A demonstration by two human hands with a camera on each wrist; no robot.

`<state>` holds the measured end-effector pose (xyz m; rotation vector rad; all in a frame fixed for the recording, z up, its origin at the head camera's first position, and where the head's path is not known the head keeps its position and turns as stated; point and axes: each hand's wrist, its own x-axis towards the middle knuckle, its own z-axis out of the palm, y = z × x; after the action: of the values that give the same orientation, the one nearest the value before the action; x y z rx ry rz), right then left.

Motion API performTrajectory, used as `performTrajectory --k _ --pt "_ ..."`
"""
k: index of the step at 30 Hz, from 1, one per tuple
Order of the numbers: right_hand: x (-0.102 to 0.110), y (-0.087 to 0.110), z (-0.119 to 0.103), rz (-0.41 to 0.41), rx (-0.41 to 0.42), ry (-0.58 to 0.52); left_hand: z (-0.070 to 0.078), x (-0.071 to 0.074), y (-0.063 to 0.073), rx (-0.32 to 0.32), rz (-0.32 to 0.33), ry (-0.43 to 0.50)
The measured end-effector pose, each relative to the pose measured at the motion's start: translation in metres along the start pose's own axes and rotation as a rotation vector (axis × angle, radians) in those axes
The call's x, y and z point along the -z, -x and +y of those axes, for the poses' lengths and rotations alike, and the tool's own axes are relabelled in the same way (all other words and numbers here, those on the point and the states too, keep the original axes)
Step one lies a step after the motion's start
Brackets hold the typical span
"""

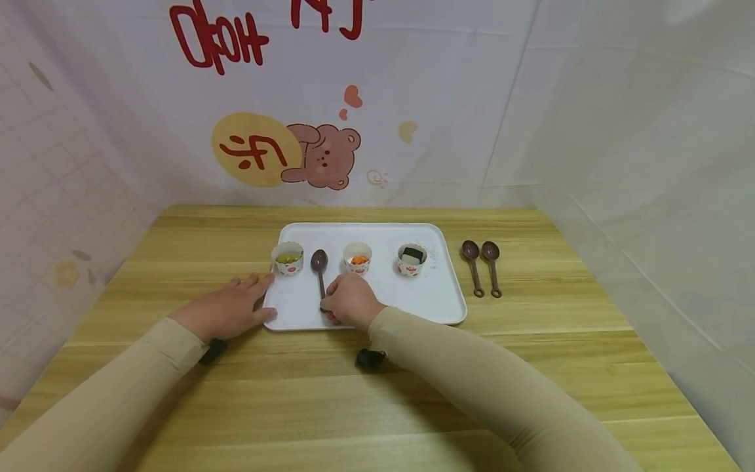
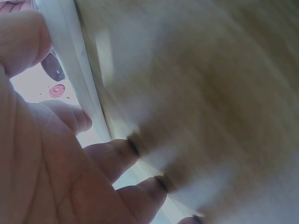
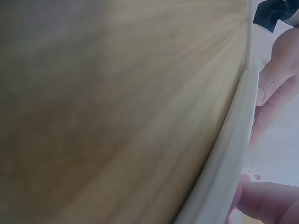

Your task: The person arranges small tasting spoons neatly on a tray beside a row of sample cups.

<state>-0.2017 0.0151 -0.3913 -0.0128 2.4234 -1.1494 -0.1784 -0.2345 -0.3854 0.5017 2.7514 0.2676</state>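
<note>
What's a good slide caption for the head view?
Right hand pinches a brown spoon on a white tray; left hand rests at the tray's left edge.

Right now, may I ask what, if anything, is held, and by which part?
The right grip holds the brown spoon in the tray, near the end of its handle.

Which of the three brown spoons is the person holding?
The spoon on the white tray, between the green-filled cup and orange-filled cup: the right hand holds its handle. The other two spoons lie on the table, untouched.
</note>
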Motion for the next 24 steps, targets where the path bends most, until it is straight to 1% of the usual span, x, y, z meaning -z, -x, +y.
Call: performTrajectory --k 8,15,24 --pt "0.0009 0.0018 -0.0011 -0.005 -0.002 0.017 -0.0006 -0.0003 -0.0003 0.001 -0.005 0.013" --pt "0.0008 0.0041 -0.0004 0.004 0.026 0.001 -0.0005 0.0006 -0.0004 0.001 -0.004 0.008" --pt "0.0025 0.0036 0.0002 -0.016 0.024 0.006 0.0000 0.0005 -0.0005 0.004 -0.009 0.007"
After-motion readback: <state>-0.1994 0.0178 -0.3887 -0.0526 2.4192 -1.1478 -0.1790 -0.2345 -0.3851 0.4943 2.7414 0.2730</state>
